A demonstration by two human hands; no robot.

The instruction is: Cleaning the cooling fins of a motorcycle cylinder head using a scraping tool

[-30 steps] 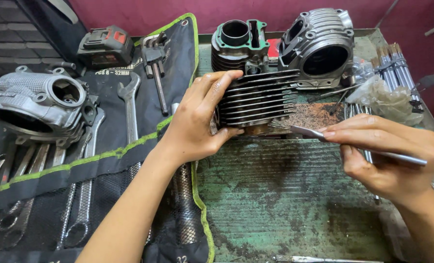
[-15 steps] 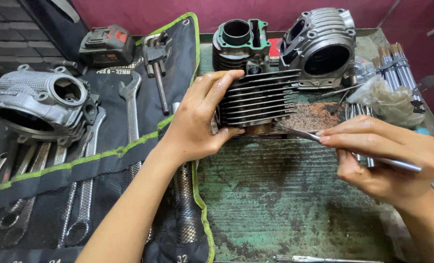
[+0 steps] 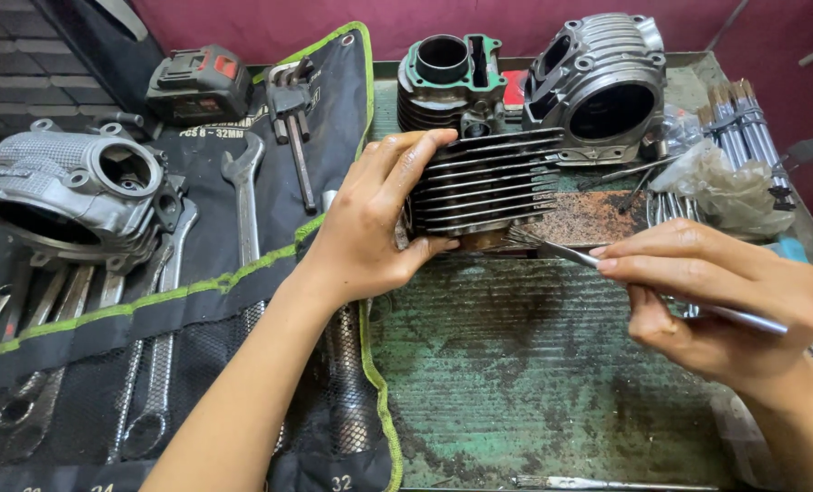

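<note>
Grey metal, far left: cast engine head [image 3: 69, 196] lying on our black tool roll [image 3: 197, 301], well left of the finned cylinder [image 3: 484, 187].
Tool roll: green-edged, spanners [image 3: 242, 196] in its pockets; left of the finned cylinder, partly under our left arm.
Battery pack: black and red block [image 3: 197, 84] up at the back, left of the cylinder.
Hex keys: bunch [image 3: 290, 96] on the roll's top edge, left of the cylinder.
Left hand [image 3: 375, 223]: we grip the finned cylinder's left end, fingers curled over the top, thumb under.
Finned cylinder: dark, lying on its side on the green worn bench top [image 3: 516, 383], near the middle.
Behind cylinder: second cylinder with green gasket [image 3: 447, 73], and a silver engine head [image 3: 602, 87] just right of that.
Brush: thin metal-handled wire brush [image 3: 552, 248], bristle tip touching the cylinder's lower right edge.
Right hand [image 3: 716, 301]: we pinch the brush handle between thumb and fingertips, right of the cylinder.
Far right: bagged parts [image 3: 725, 187] and a bundle of brushes [image 3: 739, 118], beyond the cylinder.
</note>
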